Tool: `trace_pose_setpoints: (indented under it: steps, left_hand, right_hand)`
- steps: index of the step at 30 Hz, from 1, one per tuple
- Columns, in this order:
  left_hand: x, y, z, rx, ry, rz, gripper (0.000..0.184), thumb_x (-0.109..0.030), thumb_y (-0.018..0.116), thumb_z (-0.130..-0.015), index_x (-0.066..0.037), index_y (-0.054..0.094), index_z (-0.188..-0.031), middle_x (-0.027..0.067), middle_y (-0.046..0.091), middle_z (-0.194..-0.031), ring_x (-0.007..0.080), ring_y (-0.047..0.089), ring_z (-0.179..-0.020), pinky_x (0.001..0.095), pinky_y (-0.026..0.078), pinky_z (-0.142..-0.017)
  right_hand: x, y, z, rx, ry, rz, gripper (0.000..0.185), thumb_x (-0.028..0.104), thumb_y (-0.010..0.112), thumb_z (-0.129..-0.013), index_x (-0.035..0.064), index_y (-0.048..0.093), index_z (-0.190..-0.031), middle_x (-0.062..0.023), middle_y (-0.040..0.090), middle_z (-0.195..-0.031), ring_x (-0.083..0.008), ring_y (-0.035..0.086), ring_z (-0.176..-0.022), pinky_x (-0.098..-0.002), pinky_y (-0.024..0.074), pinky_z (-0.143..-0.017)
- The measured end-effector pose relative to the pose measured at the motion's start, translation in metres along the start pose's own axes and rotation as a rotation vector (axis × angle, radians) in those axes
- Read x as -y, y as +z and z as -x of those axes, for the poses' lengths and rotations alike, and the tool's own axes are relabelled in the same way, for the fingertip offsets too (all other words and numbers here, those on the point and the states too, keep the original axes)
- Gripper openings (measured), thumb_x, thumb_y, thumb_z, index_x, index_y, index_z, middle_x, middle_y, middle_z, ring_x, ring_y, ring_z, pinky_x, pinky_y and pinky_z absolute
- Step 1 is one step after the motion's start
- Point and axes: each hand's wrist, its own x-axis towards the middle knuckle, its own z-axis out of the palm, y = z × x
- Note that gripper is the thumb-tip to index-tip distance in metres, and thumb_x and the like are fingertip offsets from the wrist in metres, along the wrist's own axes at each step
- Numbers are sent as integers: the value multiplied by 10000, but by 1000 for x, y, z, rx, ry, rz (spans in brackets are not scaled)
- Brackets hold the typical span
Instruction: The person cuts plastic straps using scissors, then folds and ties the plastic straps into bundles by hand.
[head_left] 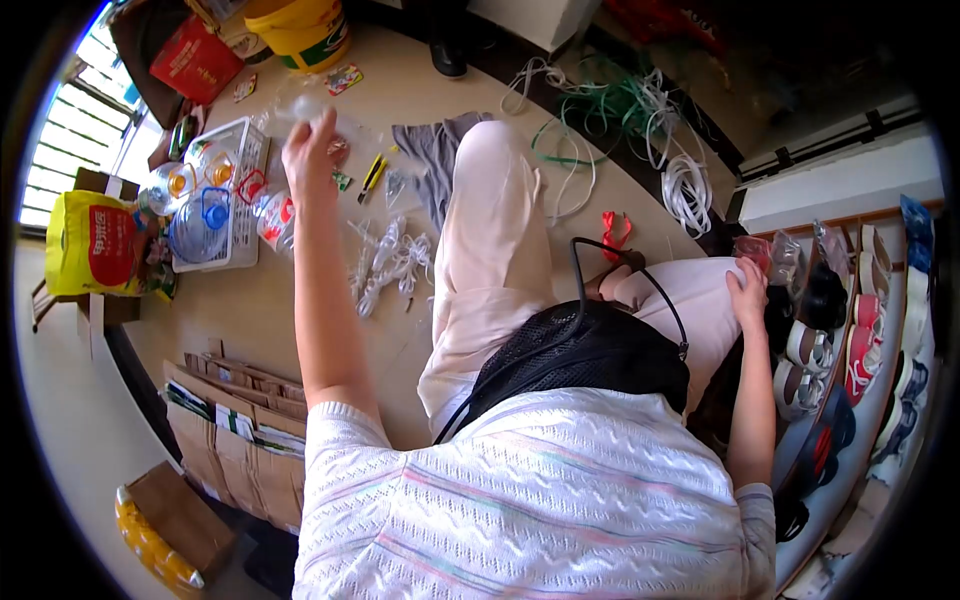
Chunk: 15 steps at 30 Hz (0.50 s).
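Note:
My left hand (310, 160) is stretched forward over the floor, its fingers closed on a piece of clear plastic (300, 105) that is blurred. Below it on the floor lie a yellow and black cutter (373, 177), a grey cloth (432, 160) and a tangle of white cord (388, 262). Beside it stands a white basket (247, 195) with large clear bottles. My right hand (748, 295) rests on my right knee, fingers apart, holding nothing.
A yellow bucket (298, 35) and red box (197, 62) stand at upper left, a yellow bag (92, 245) further left. Green and white straps (640, 110) lie at upper right. A shoe rack (850, 400) runs along the right; folded cardboard (235, 455) stands lower left.

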Motion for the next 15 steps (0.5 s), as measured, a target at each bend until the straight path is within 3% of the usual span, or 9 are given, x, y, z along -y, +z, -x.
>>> trace_pose_setpoints:
  steps: [5, 6, 7, 10, 13, 15]
  left_hand:
    - [125, -97, 24, -155, -253, -476, 253, -254, 716, -724, -32, 595, -709, 25, 560, -611, 89, 470, -426, 259, 370, -397]
    - [150, -111, 24, -210, -304, -762, 316, -306, 735, -677, -16, 628, -742, 85, 606, -654, 163, 555, -516, 312, 429, -490]
    - [173, -126, 23, -192, -369, -1001, 438, -369, 732, -642, -15, 647, -886, 142, 651, -802, 260, 628, -744, 354, 477, -681]
    - [178, -113, 35, -169, -354, -1369, 536, -395, 701, -649, -17, 622, -1021, 178, 641, -952, 315, 593, -950, 377, 450, -832]
    - [200, -95, 0, -195, -83, -1376, 591, -422, 674, -657, -28, 594, -1089, 176, 624, -1024, 321, 583, -985, 378, 448, -859]
    - [182, -59, -38, -22, -117, -1297, 591, -410, 671, -650, -36, 598, -1102, 182, 625, -1018, 332, 587, -967, 380, 450, -848]
  right_hand:
    - [-1, -11, -23, 104, 158, -143, 365, 242, 615, -794, 15, 580, -1078, -150, 602, -1058, -295, 541, -1025, -358, 407, -894]
    - [-4, -13, -26, 122, 191, -192, 365, 243, 614, -796, 13, 581, -1078, -149, 606, -1054, -288, 553, -1013, -349, 413, -887]
    - [-7, -12, -28, 138, 228, -241, 365, 244, 613, -799, 11, 582, -1078, -148, 610, -1051, -281, 564, -1001, -340, 420, -880]
    - [-19, -8, -25, 121, 231, -255, 379, 249, 609, -806, 4, 573, -1093, -149, 620, -1040, -268, 589, -967, -321, 435, -857]
    - [-26, 5, -23, 99, 286, -374, 380, 294, 591, -813, 28, 585, -1083, -144, 602, -1078, -264, 557, -1023, -331, 405, -897]
    - [-25, 12, -27, 111, 271, -328, 357, 306, 586, -810, 49, 598, -1057, -134, 600, -1069, -271, 549, -1023, -337, 400, -898]
